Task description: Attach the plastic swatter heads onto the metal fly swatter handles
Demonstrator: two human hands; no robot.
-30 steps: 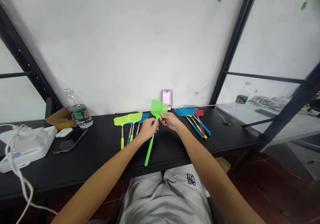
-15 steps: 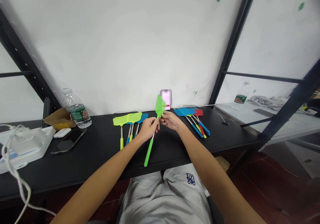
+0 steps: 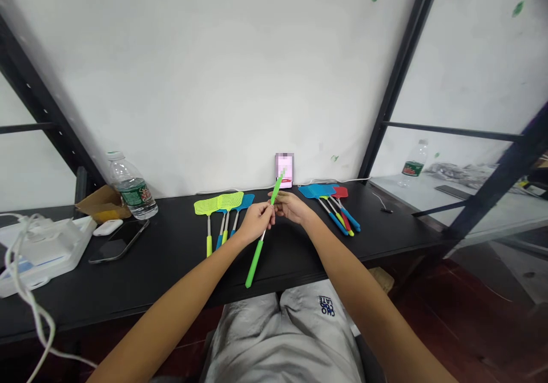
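A green fly swatter [image 3: 254,263] is held above the black tabletop, its head seen edge-on and its handle slanting down toward me. My left hand [image 3: 257,222] is closed around the metal shaft just below the head. At the base of the head, the bent fingers of my right hand [image 3: 291,206] pinch the swatter; part of their contact is hidden. Left of my hands lie several yellow-green and blue fly swatters [image 3: 230,201]. On the right is a fanned pile of blue, red and yellow-handled fly swatters [image 3: 319,191].
A phone with a lit screen [image 3: 287,184] leans on the white wall. On the left are a water bottle [image 3: 136,196], a cardboard box [image 3: 98,203], a dark phone [image 3: 117,243] and white cables [image 3: 32,297]. Black metal posts [image 3: 396,86] frame the table [image 3: 180,280].
The green swatter has turned about its shaft, so its head went from showing its folded-looking mesh faces to a thin edge. Both hands stay at nearly the same place.
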